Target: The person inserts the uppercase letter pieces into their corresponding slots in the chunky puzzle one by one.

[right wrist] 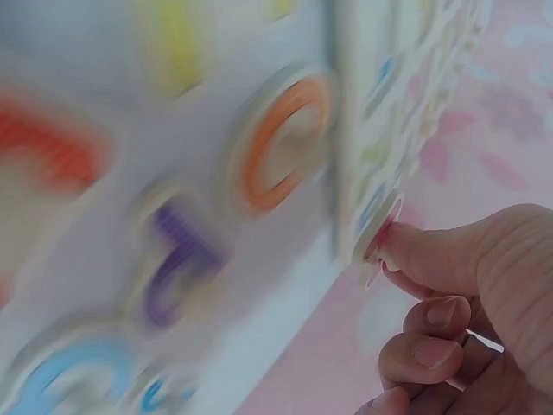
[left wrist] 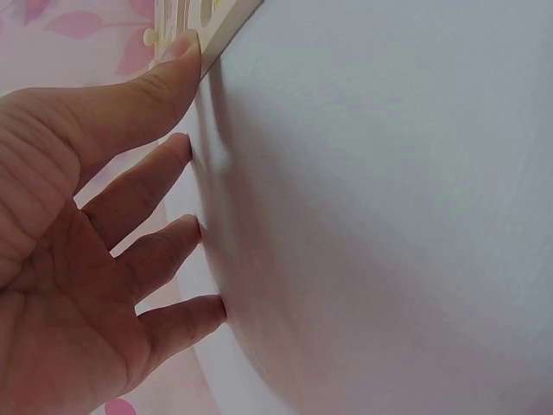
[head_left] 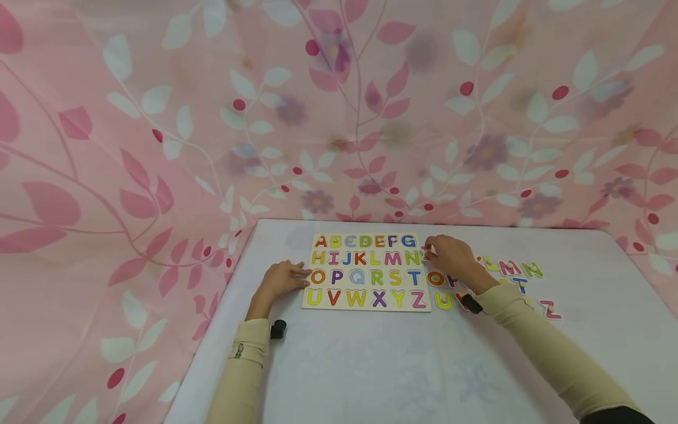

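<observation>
A wooden alphabet puzzle board (head_left: pixel 366 288) with coloured letters from A to Z lies flat on the table. My left hand (head_left: pixel 286 278) is at its left side. In the left wrist view the thumb (left wrist: pixel 160 86) touches the board's edge (left wrist: pixel 226 39), and the other fingers are spread with their tips by the white surface. Beside the board's upper right corner, my right hand (head_left: pixel 450 256) pinches a small pink letter piece (right wrist: pixel 377 242) between thumb and finger. Which letter it is cannot be read. The right forearm hides some loose pieces.
Loose letter pieces lie right of the board, among them an orange O (head_left: pixel 435 279), a yellow U (head_left: pixel 444 301), a pink M (head_left: pixel 510 268), a green N (head_left: pixel 532 270) and a pink Z (head_left: pixel 549 310). Pink floral cloth (head_left: pixel 339 118) hangs behind the white table (head_left: pixel 360 371).
</observation>
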`<state>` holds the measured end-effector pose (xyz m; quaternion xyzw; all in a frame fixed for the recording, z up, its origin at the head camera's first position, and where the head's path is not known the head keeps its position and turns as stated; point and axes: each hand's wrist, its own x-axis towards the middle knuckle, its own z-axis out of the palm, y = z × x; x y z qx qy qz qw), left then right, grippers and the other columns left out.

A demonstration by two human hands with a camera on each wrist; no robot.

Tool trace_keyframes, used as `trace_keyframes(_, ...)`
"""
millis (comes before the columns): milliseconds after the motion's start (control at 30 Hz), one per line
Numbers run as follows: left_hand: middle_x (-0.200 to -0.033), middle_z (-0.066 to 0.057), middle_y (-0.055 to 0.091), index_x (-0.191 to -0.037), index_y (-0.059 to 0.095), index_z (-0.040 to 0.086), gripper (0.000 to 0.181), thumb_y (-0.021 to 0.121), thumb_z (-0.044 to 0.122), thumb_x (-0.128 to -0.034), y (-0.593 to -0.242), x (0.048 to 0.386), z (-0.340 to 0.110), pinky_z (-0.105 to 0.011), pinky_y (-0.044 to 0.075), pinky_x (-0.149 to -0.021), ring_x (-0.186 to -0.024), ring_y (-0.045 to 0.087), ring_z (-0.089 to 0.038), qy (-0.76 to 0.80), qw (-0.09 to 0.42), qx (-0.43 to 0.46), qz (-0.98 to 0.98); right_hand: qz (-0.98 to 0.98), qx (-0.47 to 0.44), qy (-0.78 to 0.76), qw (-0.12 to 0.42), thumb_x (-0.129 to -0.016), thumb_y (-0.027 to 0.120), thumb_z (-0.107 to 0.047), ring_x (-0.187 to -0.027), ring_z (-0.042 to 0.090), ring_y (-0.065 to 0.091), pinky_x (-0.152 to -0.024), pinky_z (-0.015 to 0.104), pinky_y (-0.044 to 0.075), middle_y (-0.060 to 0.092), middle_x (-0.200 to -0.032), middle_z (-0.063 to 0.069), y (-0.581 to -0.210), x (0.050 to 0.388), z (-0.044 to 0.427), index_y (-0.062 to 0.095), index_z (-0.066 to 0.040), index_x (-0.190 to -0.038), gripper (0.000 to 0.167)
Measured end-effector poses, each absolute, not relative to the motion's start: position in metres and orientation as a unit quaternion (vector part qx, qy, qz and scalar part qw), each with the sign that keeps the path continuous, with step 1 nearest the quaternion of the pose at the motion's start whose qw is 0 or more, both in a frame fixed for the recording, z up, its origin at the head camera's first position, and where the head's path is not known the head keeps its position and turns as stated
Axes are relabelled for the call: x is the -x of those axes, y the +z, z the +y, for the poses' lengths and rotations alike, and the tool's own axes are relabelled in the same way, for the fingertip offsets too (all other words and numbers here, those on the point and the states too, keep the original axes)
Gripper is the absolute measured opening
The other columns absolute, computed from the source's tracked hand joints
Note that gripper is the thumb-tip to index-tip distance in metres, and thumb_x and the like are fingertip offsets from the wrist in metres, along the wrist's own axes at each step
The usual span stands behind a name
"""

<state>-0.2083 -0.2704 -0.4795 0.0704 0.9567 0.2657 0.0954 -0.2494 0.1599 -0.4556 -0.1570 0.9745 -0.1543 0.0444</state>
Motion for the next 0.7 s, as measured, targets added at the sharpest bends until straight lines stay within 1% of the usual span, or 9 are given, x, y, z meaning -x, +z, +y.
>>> trace_keyframes(167,-0.135,-0.010,0.058,-0.117,0.074,0.014,0.035,0.079,0.024,-0.0838,-0.477,0.206,-0.269,-0.054,0.025,-0.114,-0.138,0.036,-0.043,0.263,0.092,-0.075,0.957,0.970,0.182,-0.157,0.037,-0.093,0.070,-0.022,-0.075,0.018,0.055,-0.062,0.032,0.047,0.069,-0.103,0.006,-0.454,0.254,0.121,0.070,-0.008,-0.110,0.023)
trace_keyframes(233,-0.135,-0.010,0.057,-0.118,0.074,0.013,0.036,0.079,0.024,-0.0838,-0.476,0.205,-0.268,-0.054,0.025,-0.114,-0.138,0.036,-0.043,0.263,0.094,-0.075,0.957,0.968,0.192,-0.156,0.037,-0.093,0.069,-0.022,-0.074,0.017,0.055,-0.062,0.032,0.047,0.069,-0.104,0.006,-0.455,0.256,0.105,0.070,-0.009,-0.110,0.021)
trace_keyframes(400,-0.136,-0.009,0.057,-0.118,0.073,0.014,0.036,0.079,0.024,-0.0834,-0.476,0.205,-0.269,-0.054,0.024,-0.114,-0.138,0.036,-0.042,0.268,0.094,-0.068,0.956,0.963,0.219,-0.155,0.035,-0.094,0.068,-0.023,-0.074,0.015,0.056,-0.062,0.032,0.048,0.069,-0.102,0.003,-0.458,0.262,0.066,0.069,-0.013,-0.103,0.014)
trace_keyframes(467,-0.136,-0.008,0.058,-0.118,0.074,0.015,0.036,0.079,0.024,-0.0835,-0.477,0.206,-0.269,-0.054,0.024,-0.115,-0.139,0.036,-0.042,0.268,0.093,-0.067,0.957,0.960,0.231,-0.156,0.035,-0.094,0.068,-0.023,-0.076,0.015,0.056,-0.067,0.033,0.050,0.069,-0.102,0.002,-0.460,0.264,0.051,0.069,-0.014,-0.102,0.013)
trace_keyframes(567,-0.136,-0.008,0.058,-0.117,0.074,0.015,0.035,0.080,0.025,-0.0833,-0.478,0.207,-0.270,-0.054,0.024,-0.115,-0.139,0.036,-0.042,0.269,0.092,-0.064,0.957,0.955,0.247,-0.163,0.032,-0.093,0.069,-0.024,-0.077,0.014,0.057,-0.069,0.032,0.051,0.069,-0.099,0.000,-0.463,0.268,0.030,0.069,-0.014,-0.102,0.014)
trace_keyframes(633,-0.135,-0.007,0.058,-0.116,0.074,0.016,0.035,0.080,0.025,-0.0829,-0.479,0.207,-0.269,-0.053,0.024,-0.115,-0.139,0.036,-0.041,0.271,0.091,-0.061,0.956,0.952,0.256,-0.165,0.032,-0.093,0.069,-0.025,-0.076,0.014,0.056,-0.067,0.032,0.050,0.069,-0.097,-0.001,-0.466,0.270,0.016,0.069,-0.014,-0.101,0.013)
trace_keyframes(700,-0.135,-0.008,0.058,-0.116,0.075,0.016,0.035,0.080,0.024,-0.0824,-0.480,0.207,-0.269,-0.053,0.024,-0.115,-0.138,0.036,-0.042,0.272,0.090,-0.061,0.956,0.948,0.266,-0.171,0.035,-0.094,0.068,-0.025,-0.074,0.013,0.056,-0.062,0.029,0.048,0.068,-0.094,-0.002,-0.468,0.273,0.005,0.069,-0.014,-0.100,0.013)
